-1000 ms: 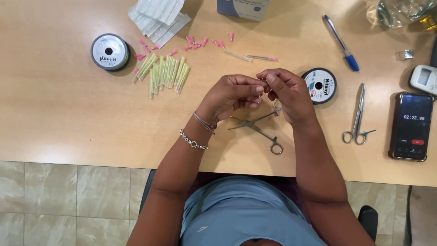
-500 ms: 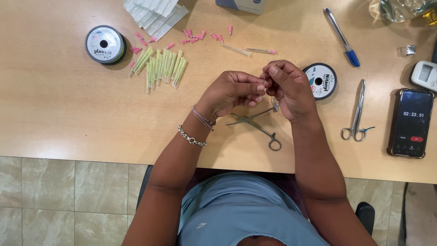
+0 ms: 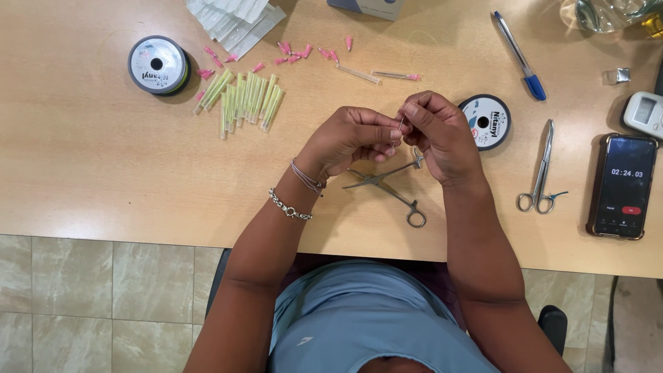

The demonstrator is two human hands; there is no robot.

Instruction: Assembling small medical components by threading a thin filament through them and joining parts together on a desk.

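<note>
One head-worn camera looks steeply down (almost straight overhead) at the wooden surface [image 3: 103, 173], close above, far edge at top.

A thin needle [image 3: 400, 126], upright, pinched between both hands above the table.

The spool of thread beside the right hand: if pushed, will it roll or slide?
The spool lies flat on the table, so it would probably slide rather than roll. It looks small and light, so a nudge likely shifts it easily.
</note>
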